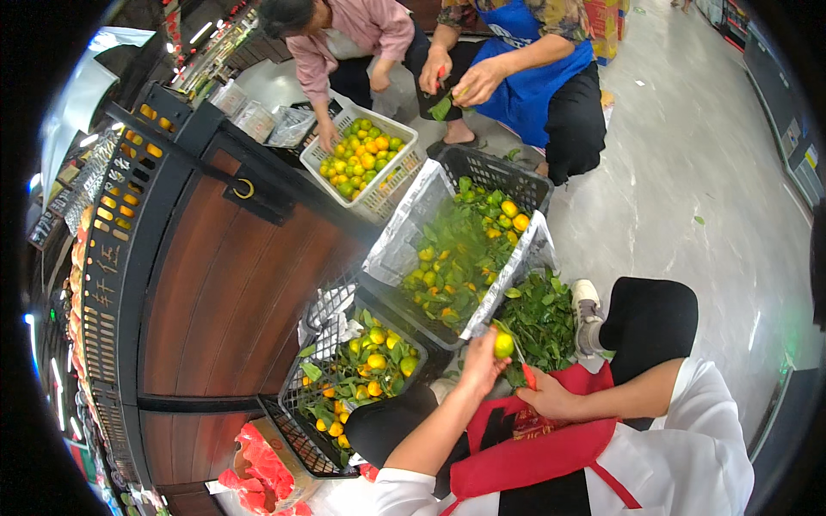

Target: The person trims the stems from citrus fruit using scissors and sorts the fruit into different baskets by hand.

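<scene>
My left hand (481,361) holds a green-yellow mandarin (503,344) with a leaf by its stem. Red-handled snips (529,377) are in my right hand (548,395), their blades pointing up beside the fruit. Below both hands a heap of cut green leaves (539,316) lies on the floor by my shoe. Just beyond the left hand stands a black plastic crate (548,187) lined with white paper, holding leafy mandarins (464,248). A second black crate (423,358) at the left holds more mandarins with leaves (376,361).
A white crate (316,169) holds mandarins without leaves; a person in pink (387,29) reaches into it. Another person in a blue apron (516,97) holds red-handled snips and a leafy piece. A wood-panelled display stand (219,277) rises at left, near a cardboard box with red wrapping (274,464).
</scene>
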Motion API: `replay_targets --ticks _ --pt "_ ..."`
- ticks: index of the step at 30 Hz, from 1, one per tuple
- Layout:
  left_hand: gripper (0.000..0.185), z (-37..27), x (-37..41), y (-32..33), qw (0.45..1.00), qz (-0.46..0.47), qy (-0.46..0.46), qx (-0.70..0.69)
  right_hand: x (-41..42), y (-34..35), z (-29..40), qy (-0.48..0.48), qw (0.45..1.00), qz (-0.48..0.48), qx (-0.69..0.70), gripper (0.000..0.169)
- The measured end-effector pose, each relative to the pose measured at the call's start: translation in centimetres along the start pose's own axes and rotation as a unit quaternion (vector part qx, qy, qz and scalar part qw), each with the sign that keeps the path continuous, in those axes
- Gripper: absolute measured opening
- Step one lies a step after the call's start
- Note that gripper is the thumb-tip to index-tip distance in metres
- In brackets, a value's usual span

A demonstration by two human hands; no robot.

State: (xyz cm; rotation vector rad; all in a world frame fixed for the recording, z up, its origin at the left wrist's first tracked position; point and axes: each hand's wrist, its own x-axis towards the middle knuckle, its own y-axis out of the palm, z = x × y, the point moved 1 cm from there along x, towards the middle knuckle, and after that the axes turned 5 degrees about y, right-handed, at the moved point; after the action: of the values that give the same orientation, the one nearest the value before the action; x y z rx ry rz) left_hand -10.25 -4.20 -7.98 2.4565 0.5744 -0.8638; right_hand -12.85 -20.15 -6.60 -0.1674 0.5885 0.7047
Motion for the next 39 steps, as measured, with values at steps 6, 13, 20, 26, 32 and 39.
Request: replay_targets --ticks 6,13,20,26,32,39 --pt "0.045 3.4 2.4 -1.1 0.980 -0.013 0.024 0.199 0.4 -0.1 -1.6 0.190 0.970 0.037 0.147 0.014" --pt "0.038 1.9 2.7 -0.7 0.999 -0.030 0.015 0.026 -0.1 0.3 0.8 0.309 0.905 0.056 0.288 0.014" --pt "0.027 -7.7 4.2 0.3 0.952 -0.043 -0.031 -0.302 2.3 0.3 -2.2 0.281 0.901 0.048 0.325 0.014" --pt "0.042 -27.8 10.0 -0.9 0.890 0.103 0.355 -0.267 2.2 0.2 0.2 0.223 0.930 0.081 0.280 0.011" --pt "0.013 -17.0 13.9 -2.0 0.872 -0.026 0.307 0.380 1.3 0.1 2.2 0.256 0.918 0.029 0.301 0.012" --pt "0.019 3.7 23.8 -12.5 0.587 0.252 0.011 0.769 2.7 0.8 -0.7 0.252 0.911 0.040 0.323 0.030"
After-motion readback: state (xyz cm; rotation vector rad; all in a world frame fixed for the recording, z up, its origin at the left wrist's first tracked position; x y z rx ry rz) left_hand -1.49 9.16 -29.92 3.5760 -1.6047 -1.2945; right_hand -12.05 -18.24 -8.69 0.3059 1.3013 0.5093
